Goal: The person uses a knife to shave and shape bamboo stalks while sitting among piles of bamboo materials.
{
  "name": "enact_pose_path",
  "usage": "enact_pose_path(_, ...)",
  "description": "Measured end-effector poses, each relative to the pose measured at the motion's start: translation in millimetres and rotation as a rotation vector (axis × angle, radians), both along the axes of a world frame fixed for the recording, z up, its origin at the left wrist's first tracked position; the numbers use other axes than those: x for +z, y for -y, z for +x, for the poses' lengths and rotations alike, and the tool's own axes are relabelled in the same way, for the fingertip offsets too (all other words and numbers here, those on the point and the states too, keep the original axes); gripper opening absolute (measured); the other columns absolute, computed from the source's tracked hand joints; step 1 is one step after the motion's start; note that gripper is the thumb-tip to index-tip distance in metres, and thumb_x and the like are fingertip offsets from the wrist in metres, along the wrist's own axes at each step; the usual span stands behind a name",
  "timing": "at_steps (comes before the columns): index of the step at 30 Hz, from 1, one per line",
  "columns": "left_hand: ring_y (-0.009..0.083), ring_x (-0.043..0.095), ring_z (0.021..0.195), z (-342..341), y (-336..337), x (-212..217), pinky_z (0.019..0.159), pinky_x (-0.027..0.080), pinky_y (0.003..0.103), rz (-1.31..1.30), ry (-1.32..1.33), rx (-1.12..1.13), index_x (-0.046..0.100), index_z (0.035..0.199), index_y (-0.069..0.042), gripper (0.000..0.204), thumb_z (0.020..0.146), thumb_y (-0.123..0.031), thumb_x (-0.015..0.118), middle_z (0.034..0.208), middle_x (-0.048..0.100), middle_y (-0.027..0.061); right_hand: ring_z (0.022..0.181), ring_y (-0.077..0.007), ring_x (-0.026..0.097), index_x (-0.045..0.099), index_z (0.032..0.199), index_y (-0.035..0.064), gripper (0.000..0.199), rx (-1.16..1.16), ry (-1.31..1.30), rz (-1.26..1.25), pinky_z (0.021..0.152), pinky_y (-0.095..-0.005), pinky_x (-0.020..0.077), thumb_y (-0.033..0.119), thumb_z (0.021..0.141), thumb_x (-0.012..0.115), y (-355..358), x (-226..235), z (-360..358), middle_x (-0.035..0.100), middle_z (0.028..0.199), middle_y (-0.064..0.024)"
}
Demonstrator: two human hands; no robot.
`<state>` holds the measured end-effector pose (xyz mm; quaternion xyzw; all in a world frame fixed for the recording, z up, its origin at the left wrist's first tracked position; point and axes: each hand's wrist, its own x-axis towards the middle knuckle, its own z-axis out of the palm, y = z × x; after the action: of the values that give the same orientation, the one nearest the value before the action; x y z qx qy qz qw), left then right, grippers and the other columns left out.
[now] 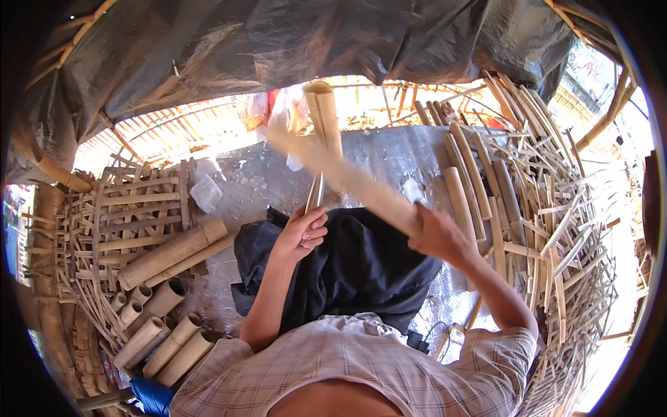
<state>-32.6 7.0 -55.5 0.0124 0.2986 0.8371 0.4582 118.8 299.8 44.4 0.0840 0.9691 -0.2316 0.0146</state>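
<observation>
My left hand (302, 231) is closed around the lower end of a knife (315, 192), whose narrow, shiny blade points up and away from me. My right hand (445, 236) grips one end of a thick bamboo stick (372, 191). That stick slants up to the left across the middle, and its far end is blurred. Behind it rises a bamboo tube (323, 115) with a hollow top. The stick hides the tube's lower part and the blade's tip, so I cannot tell whether knife and tube touch. Dark cloth (347, 271) covers my lap.
At left, cut bamboo tubes (174, 254) lie beside a slatted bamboo frame (139, 208). Long bamboo poles (465, 184) and a heap of split strips (570, 257) fill the right side. A grey sheet (250, 167) covers the ground; a dark tarp (313, 42) hangs overhead.
</observation>
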Motion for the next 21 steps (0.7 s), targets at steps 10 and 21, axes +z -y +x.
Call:
enact_pose_path(10, 0.0006, 0.038, 0.044, -16.5, -2.5, -17.2, 0.035, 0.025, 0.018, -0.131, -0.045, -0.045, 0.047, 0.102, -0.013, 0.015, 0.101, -0.012, 0.062, 0.068, 0.045, -0.0046, 0.096, -0.0433, 0.068, 0.063, 0.120, -0.0048, 0.066, -0.020, 0.088, -0.038, 0.089, -0.0469, 0.0526, 0.023, 0.063, 0.082, 0.7, -21.0, 0.4, 0.070, 0.099, -0.0271)
enact_pose_path(21, 0.0028, 0.035, 0.041, 17.0, 8.7, -13.6, 0.034, 0.024, 0.023, -0.393, -0.159, 0.011, 0.045, 0.103, -0.013, 0.021, 0.098, -0.011, 0.066, 0.060, 0.039, -0.0062, 0.082, -0.0338, 0.075, 0.065, 0.108, -0.0028, 0.051, -0.123, 0.049, -0.490, 0.076, -0.0429, 0.0556, 0.019, 0.065, 0.083, 63.2, -108.1, 56.4, 0.072, 0.084, -0.0240)
